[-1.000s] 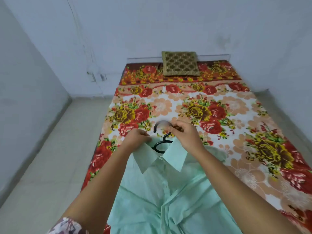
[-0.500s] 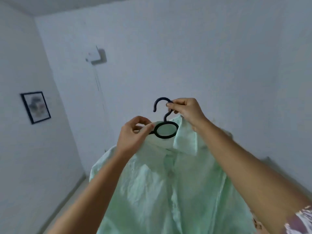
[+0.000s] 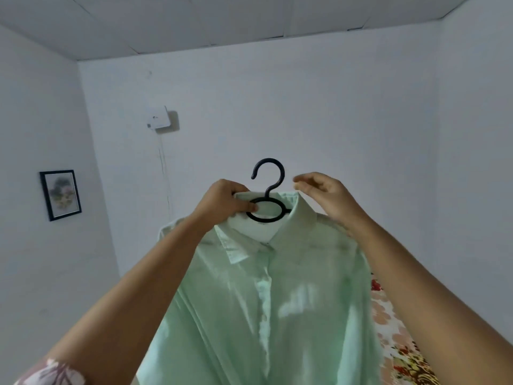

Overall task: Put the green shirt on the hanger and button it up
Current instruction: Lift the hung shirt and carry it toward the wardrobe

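green shirt hangs on the black hanger, gripped by the left hand; right hand loose, empty. held one-handed, a tilting hanger could shed the shirt.

Home bedroom: floral bedspread, framed picture.

shirt on hanger | left hand left of hook | right hand right
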